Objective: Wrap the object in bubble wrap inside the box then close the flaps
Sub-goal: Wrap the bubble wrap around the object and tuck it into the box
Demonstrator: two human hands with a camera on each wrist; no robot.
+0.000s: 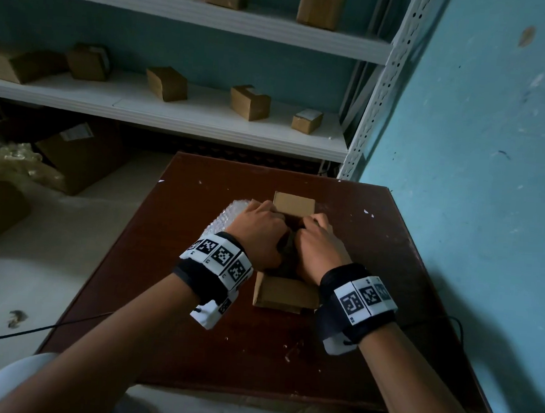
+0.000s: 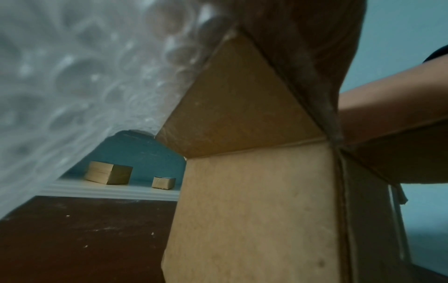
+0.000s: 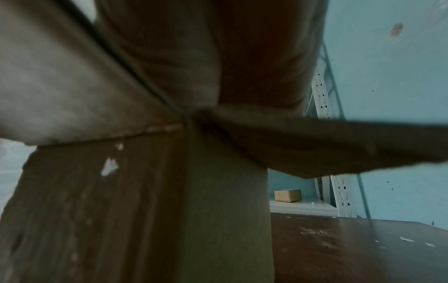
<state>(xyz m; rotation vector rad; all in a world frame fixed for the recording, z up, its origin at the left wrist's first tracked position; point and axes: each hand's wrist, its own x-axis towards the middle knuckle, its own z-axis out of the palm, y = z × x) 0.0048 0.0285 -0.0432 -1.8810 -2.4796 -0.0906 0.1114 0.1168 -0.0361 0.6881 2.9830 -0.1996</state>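
Note:
A small cardboard box stands on the dark red-brown table, its far flap upright and its near flap folded out toward me. Both hands sit on top of the opening. My left hand lies over bubble wrap that spills out of the box's left side, fingers curled down inside. My right hand also curls its fingers into the box; what they hold is hidden. A dark shape shows between the hands. The left wrist view shows the bubble wrap draped over the box's side flap.
White metal shelves behind the table carry several small cardboard boxes. A blue wall runs close along the table's right edge. Larger boxes and plastic wrap lie on the floor at left. A black cable crosses the floor.

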